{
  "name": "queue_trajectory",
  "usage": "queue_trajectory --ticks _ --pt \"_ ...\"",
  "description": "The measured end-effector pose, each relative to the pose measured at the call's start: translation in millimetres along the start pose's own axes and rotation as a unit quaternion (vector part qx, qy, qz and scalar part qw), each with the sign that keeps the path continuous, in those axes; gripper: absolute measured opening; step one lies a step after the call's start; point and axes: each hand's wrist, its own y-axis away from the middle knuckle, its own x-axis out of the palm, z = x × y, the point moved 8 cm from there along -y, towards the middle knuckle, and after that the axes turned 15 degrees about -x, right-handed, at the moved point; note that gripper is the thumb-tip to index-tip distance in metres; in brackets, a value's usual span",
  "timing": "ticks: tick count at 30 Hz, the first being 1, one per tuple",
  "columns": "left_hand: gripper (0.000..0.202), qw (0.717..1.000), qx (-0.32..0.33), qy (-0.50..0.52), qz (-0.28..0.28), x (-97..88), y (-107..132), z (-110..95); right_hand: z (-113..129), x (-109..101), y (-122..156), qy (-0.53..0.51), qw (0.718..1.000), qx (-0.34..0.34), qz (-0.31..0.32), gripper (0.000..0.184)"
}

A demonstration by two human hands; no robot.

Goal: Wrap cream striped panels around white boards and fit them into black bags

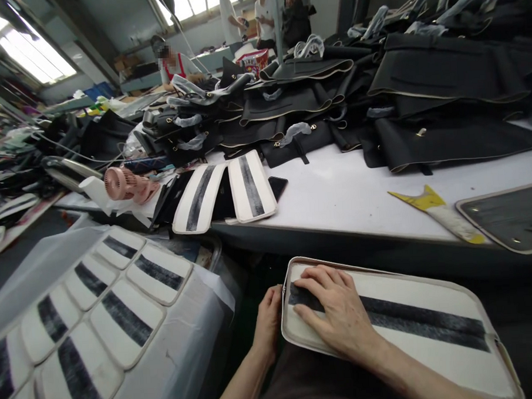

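A: Where's the striped panel [429, 295]?

B: Bottom centre, lying flat-ish in front of the person, below the near edge of the table [345, 190]. White w/ a dark stripe down the middle.

A: Right hand [337, 317]?

B: Laid palm-down on the panel's left end, fingers [316, 279] straight and slightly spread, tips on the stripe.

A: Left hand [268, 323]?

B: Against the panel's left rim, touching it. Fingers go under the edge, hidden, so can't tell the grip.

A: Other stuff?

B: More striped panels stacked [120, 300] at left, two more [230, 192] on the table, pink fan [124, 185] beside them, yellow scraper [438, 212] at right, black pieces [441, 80] piled behind.
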Motion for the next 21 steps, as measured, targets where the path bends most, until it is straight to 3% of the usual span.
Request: queue_trajectory --ticks 3,6,9,12,15,21 --pt "0.036 0.991 0.080 -0.092 -0.053 -9.8 17 -24 1 4 0 0.017 1.000 -0.010 -0.004 0.045" --pt "0.034 0.966 0.133 -0.211 -0.061 -1.9 38 -49 1 8 2 0.035 0.999 -0.023 -0.004 0.052" --pt "0.026 0.917 0.172 -0.341 -0.119 7.0 54 -71 0 10 3 0.045 0.998 -0.032 -0.005 0.053" --pt "0.016 0.847 0.221 -0.443 -0.194 16.5 66 -88 -1 11 4 0.052 0.998 -0.031 -0.005 0.055" --pt "0.013 0.801 0.251 -0.495 -0.224 26.6 69 -94 0 12 3 0.059 0.998 -0.029 -0.003 0.052" --pt "0.013 0.752 0.283 -0.545 -0.237 40.6 70 -94 1 11 3 0.050 0.998 -0.029 -0.020 0.049"
